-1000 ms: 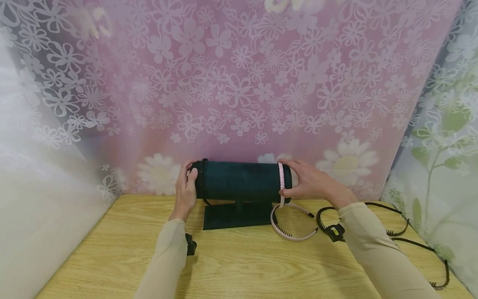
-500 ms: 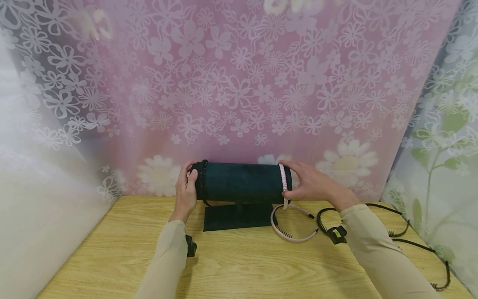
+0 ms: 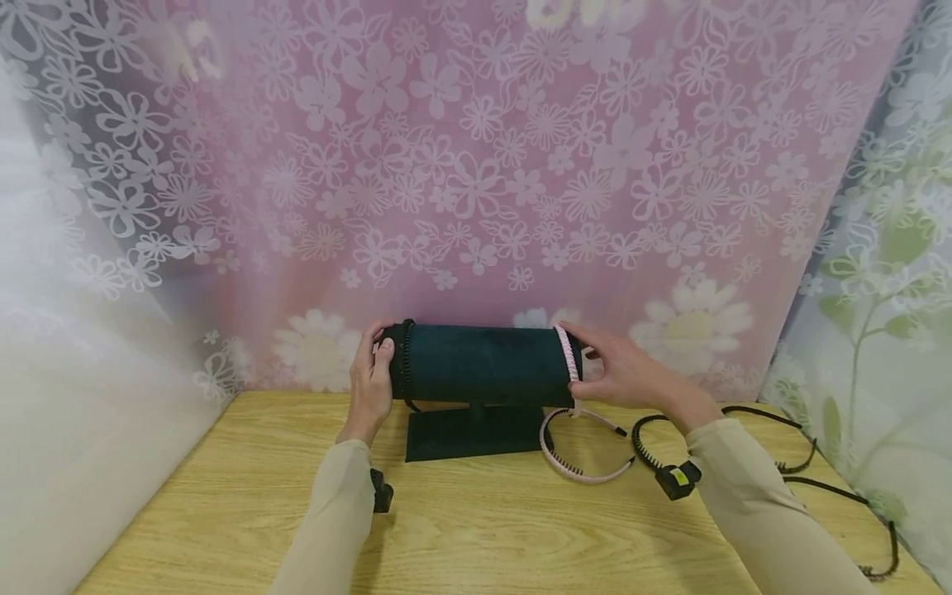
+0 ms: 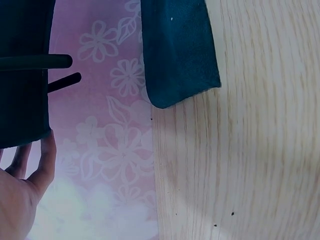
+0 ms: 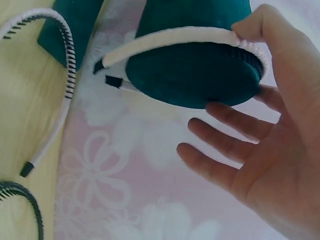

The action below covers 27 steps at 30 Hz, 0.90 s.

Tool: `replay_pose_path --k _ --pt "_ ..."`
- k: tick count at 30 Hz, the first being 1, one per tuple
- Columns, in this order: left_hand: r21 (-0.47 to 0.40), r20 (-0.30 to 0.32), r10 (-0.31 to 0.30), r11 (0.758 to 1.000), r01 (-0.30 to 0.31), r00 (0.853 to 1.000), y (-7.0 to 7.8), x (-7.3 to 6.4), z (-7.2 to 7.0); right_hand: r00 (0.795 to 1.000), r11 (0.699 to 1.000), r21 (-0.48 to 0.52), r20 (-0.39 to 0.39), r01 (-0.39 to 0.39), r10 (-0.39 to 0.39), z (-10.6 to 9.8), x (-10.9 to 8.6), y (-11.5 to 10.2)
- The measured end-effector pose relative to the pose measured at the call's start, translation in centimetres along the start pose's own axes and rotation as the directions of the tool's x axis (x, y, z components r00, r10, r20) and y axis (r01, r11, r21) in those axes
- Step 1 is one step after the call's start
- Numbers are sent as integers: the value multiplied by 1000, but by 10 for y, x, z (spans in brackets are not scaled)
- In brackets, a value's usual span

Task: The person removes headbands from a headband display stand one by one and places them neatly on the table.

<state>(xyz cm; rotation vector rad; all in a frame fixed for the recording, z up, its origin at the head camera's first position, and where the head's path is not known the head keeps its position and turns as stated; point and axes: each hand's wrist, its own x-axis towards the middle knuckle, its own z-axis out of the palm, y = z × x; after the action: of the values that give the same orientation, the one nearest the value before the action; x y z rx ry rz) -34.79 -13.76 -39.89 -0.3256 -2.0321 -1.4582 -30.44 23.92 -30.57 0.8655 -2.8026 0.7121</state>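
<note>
A dark green padded headband stand lies crosswise, its roll held up on a flat base. My left hand grips the roll's left end, beside a black toothed headband fitted round it. At the other end, my right hand holds a pink wrapped headband that sits slanted round the roll. The right wrist view shows the thumb pressing on the pink band, the other fingers spread below the roll's end. Both dark tips of this band stick out past the roll.
A second pink headband lies on the wooden table by the base. Further right lie several black headbands. Behind the stand hangs a pink flowered curtain. Each wrist carries a small black camera.
My right hand has shifted slightly right and down, and the lower part of the pink headband has slid toward the roll's right end, so it slants more. The left hand keeps its place.
</note>
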Motion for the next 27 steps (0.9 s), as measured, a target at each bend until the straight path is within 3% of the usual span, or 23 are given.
replay_pose_path --k 5,11,21,27 --pt "-1 0 -3 1000 3 1000 1 -1 0 1000 994 108 -31 7 -4 8 -6 5" --pt "-6 -6 -4 1000 4 1000 1 -1 0 992 989 147 -122 7 11 18 -18 6" --pt "-13 -10 -3 1000 3 1000 2 0 0 942 988 147 -335 41 11 33 -35 1" --pt "-18 -3 -8 1000 8 1000 3 -1 -1 930 978 209 -364 27 52 35 -39 -1"
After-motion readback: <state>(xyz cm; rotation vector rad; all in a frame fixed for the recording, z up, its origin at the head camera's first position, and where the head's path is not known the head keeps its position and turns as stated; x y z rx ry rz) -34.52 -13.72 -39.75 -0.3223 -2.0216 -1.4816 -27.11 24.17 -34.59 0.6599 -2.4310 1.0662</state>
